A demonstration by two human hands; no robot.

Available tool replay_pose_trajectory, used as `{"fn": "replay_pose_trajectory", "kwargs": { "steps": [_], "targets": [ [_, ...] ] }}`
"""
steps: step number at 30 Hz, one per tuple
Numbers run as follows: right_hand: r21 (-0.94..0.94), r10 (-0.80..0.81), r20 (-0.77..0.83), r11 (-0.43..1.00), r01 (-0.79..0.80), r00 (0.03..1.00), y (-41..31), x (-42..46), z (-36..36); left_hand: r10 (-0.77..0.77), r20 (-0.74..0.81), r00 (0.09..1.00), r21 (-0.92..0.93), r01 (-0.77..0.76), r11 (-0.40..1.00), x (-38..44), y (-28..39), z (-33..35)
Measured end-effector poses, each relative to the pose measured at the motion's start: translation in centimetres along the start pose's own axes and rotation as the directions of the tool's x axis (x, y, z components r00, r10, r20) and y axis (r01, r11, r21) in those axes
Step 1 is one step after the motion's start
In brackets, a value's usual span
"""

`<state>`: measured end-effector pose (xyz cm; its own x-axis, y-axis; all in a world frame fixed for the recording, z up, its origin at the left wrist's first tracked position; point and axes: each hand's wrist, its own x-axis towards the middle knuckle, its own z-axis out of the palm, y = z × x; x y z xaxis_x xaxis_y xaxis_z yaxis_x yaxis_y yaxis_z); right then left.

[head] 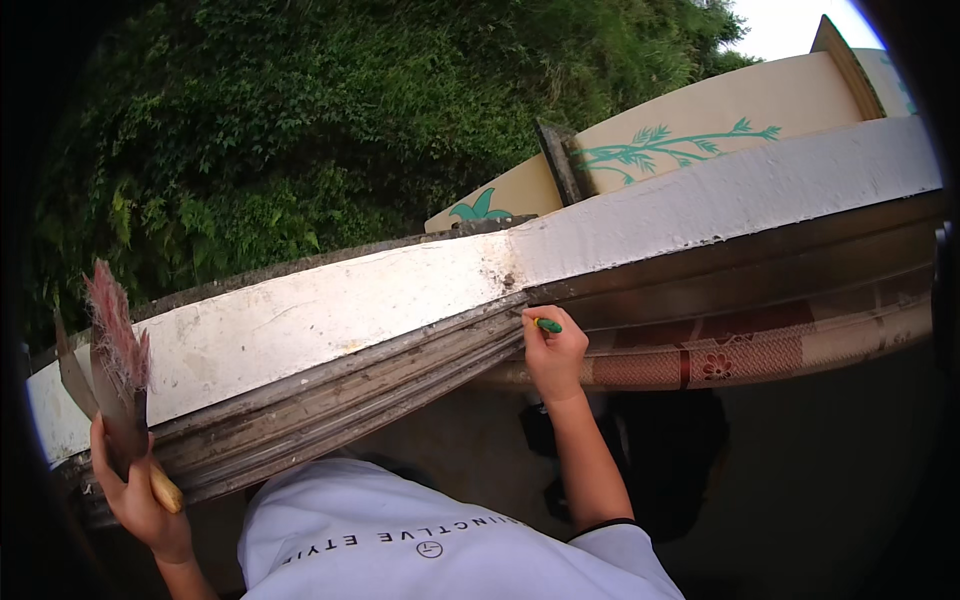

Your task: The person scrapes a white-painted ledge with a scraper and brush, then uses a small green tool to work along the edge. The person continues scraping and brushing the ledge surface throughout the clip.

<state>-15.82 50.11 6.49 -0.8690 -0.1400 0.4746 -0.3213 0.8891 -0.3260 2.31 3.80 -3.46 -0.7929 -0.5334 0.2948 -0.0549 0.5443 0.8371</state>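
My right hand (pixel 556 351) grips a small tool by its green handle (pixel 549 325), which has a yellow band. The tool's working end is hidden by my fingers, close to the corner where the grimy metal window track (pixel 337 382) meets the darker frame (pixel 750 259). At the far left, my left hand (pixel 133 491) holds upright a bundle of flat, dark, blade-like pieces (pixel 120 405). Frayed pink fibres (pixel 116 322) stick up from it, and a light wooden handle end (pixel 166 491) shows below my fingers. Both hands are on the near side of the white window sill (pixel 315 307).
Dirt specks the sill's bend (pixel 510 274). Beyond stand cream panels with green plant paintings (pixel 697 142), a dark post (pixel 562 161) and dense foliage (pixel 300 127). Right of my arm are a patterned reddish padded edge (pixel 712 364) and a dark object (pixel 660 465) below.
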Motion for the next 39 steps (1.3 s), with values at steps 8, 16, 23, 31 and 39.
{"fn": "replay_pose_trajectory", "kwargs": {
  "steps": [8, 16, 23, 31, 39],
  "targets": [
    [0.318, 0.237, 0.061, 0.916, -0.244, 0.970, 0.7, 0.3, -1.7, 0.161, 0.075, 0.984, 0.242, -0.175, 0.954, 0.1, -0.8, -0.7],
    [-0.076, -0.022, -0.061, 0.997, 0.017, 0.998, 2.9, 3.1, -0.7, 0.175, 0.073, 0.982, 0.283, -0.188, 0.940, 0.2, 0.7, -0.6],
    [-0.046, 0.078, -0.004, 0.996, -0.078, 0.997, 4.6, 2.9, 0.3, 0.126, 0.040, 0.991, 0.217, -0.132, 0.967, 0.2, 0.6, -0.6],
    [-0.071, 0.021, -0.096, 0.997, -0.028, 0.995, 4.0, 3.1, -0.1, 0.045, 0.051, 0.998, 0.129, -0.051, 0.990, -0.3, -0.2, -0.6],
    [0.111, 0.158, -0.185, 0.984, -0.139, 0.970, 3.2, 2.8, -2.1, -0.010, 0.015, 1.000, 0.056, 0.009, 0.998, -0.4, -0.3, -0.5]
  ]
}}
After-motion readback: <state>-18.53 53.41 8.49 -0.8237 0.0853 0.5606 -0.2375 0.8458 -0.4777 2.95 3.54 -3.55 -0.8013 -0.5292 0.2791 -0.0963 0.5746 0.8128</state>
